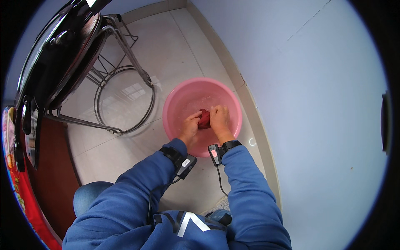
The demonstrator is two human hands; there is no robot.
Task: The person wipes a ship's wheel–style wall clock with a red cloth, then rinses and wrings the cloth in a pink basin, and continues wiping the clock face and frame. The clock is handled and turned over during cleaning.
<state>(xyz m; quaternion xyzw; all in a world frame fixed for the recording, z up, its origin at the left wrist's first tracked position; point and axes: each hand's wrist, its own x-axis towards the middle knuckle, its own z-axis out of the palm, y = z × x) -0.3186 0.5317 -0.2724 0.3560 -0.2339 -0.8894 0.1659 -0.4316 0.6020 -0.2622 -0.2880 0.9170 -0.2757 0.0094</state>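
A pink round basin (177, 93) stands on the tiled floor in front of me, with what looks like water in it. Over its middle, a bunched dark red cloth (204, 119) is gripped between my two hands. My left hand (190, 126) has its fingers closed on the cloth's left side. From the right, my right hand (220, 120) clasps the same cloth with bent fingers. Parts of the cloth are hidden under the fingers, so its full shape cannot be made out.
A metal-framed stool (125, 54) with a ring base is at the upper left, by glossy black panels (46, 71). A pale wall (316, 104) rises close on the right, edged by a beige skirting (255, 121). Red patterned fabric (29, 200) lies at far left.
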